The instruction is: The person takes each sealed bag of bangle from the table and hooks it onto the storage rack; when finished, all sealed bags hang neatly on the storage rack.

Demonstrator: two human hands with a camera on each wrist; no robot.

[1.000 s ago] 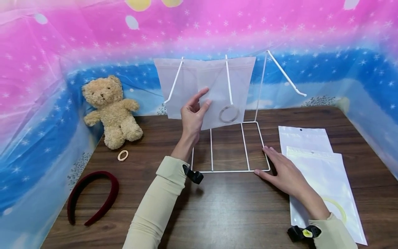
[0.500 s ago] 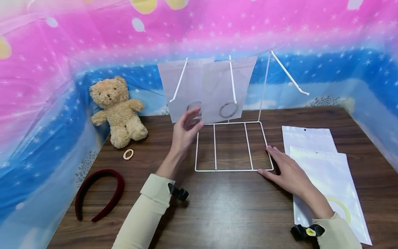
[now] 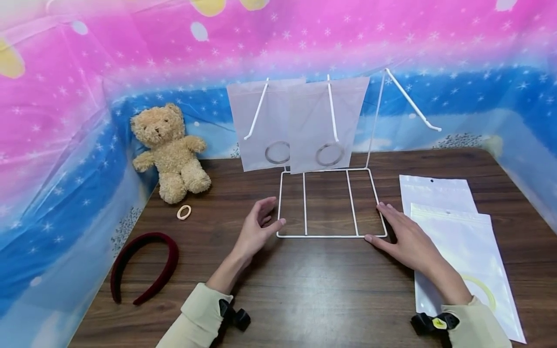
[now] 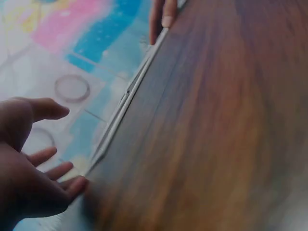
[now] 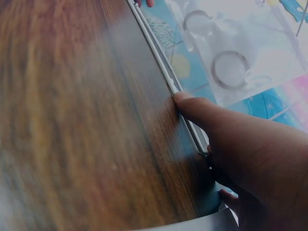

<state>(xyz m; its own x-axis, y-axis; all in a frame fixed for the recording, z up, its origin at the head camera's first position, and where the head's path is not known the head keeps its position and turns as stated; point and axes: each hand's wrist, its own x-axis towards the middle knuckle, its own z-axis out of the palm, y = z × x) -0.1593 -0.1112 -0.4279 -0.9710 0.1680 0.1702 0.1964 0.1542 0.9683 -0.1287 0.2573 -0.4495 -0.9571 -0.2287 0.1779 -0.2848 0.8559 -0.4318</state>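
A white wire rack (image 3: 330, 236) stands on the table, with hooks rising at its back. Two translucent zip bags hang side by side there: a left bag (image 3: 258, 111) and a right bag (image 3: 306, 125), which overlaps it. A ring-shaped item shows inside each. Beside the rack's front left corner, my left hand (image 3: 254, 232) has its fingers loosely bent around nothing; in the left wrist view, its thumb and fingers are spread apart. My right hand (image 3: 409, 241) rests at the front right corner, thumb against the front bar (image 5: 163, 67) and straight fingers along the side bar.
At the right lie two white zip bags (image 3: 452, 251), the nearer one showing a pale yellow ring. A dark red headband (image 3: 171, 256), a small cream ring (image 3: 184, 212) and a teddy bear (image 3: 169, 150) are at the left. The rack's right hook (image 3: 411, 99) is bare.
My left hand has let go of the right hanging bag and come down and back to the rack's front left corner. The bags now hang freely. My right hand keeps its place on the rack.
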